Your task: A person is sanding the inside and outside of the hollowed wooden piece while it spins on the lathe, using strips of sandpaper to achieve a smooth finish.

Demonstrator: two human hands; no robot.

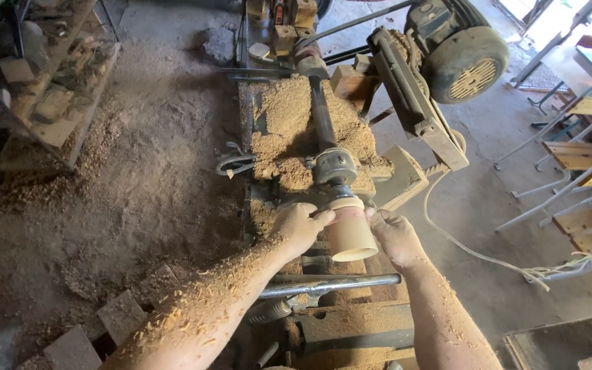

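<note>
From the head camera, sawdust buries much of the lathe (310, 137), and the wooden cup's (349, 229) far end is hidden against the chuck (335, 166). The cup sits mounted on the lathe, between both hands. The left hand (299, 226) presses its fingertips against the cup's left side; the right hand (393, 234) touches its right side, fingers curled together. The motor (464, 62) stands behind.
</note>
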